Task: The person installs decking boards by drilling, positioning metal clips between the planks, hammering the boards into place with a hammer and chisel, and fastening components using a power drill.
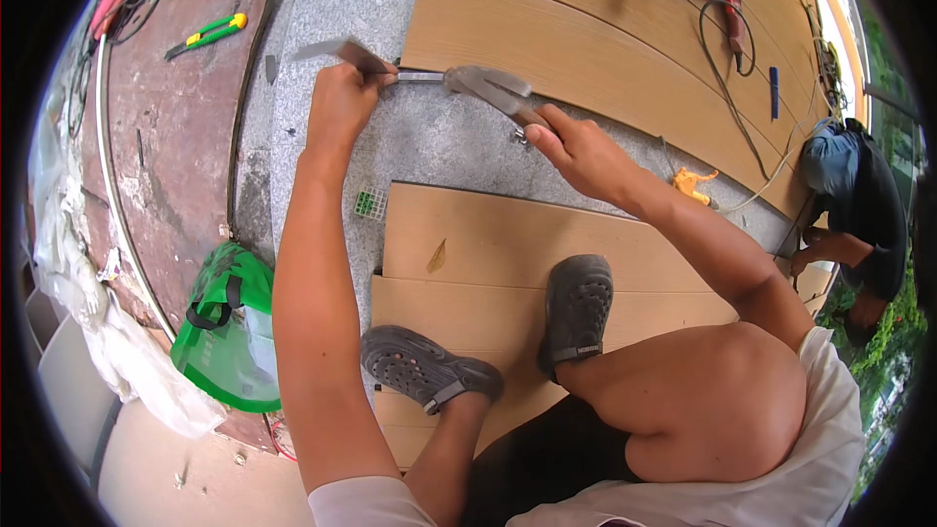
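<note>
My left hand (pixel 342 98) is closed on a flat tool (pixel 351 52) with grey and brown parts, its exact kind unclear, at the far edge of the grey speckled strip. My right hand (pixel 561 141) grips a hammer (pixel 483 85) whose blurred head is just right of my left hand. A narrow metal piece (pixel 422 77) lies between them along the edge of the upper wood-look boards (pixel 586 29). Small metal bits (pixel 520 137) sit below the hammer. A green-and-white grid piece (pixel 371 202) lies beside my left forearm, near the lower boards (pixel 468 224) under my shoes.
A red power tool (pixel 727 0), a blue bar (pixel 774 93) and an orange item (pixel 691 185) are at right, where another person (pixel 859 205) bends down. At left are a brown panel (pixel 166 88) with a utility knife (pixel 205 37), a long pale rod (pixel 112 185) and a green bag (pixel 224 351).
</note>
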Tool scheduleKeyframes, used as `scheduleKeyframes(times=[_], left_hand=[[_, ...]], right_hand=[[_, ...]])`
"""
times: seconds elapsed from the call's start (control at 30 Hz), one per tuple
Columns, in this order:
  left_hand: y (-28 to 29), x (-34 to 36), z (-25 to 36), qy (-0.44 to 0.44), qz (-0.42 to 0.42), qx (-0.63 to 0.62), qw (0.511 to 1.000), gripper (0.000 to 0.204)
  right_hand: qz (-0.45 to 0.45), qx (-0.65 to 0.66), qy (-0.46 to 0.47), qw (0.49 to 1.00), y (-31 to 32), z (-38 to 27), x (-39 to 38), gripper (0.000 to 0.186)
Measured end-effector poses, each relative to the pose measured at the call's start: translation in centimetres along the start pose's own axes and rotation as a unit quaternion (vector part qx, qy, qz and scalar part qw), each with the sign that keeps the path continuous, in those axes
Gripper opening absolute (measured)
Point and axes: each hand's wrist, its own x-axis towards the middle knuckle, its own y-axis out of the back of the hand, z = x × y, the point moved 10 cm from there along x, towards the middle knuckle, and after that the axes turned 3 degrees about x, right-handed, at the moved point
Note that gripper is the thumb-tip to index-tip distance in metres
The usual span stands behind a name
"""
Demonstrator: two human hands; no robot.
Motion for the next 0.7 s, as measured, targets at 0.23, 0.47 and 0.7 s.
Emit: scheduleKeyframes(times=[0.23,0.47,0.7], left_hand=[[-0.8,-1.4,-1.8,-0.014,-0.011,-0.038,0.999,0.012],[0.7,-6.7,-1.3,-0.051,0.035,-0.079,0.995,0.018],[2.8,-8.9,-7.0,0.159,-0.013,-0.111,0.981,0.012]], right_hand=[[-0.021,0.023,-0.015,0.999,-1.9,1.4,-4.8,0.04],[-0.043,0.027,-0.071,0.996,-3.9,5.7,-8.1,0.041],[0.005,-0.004,-0.042,0.999,-3.2,6.3,-8.4,0.042]])
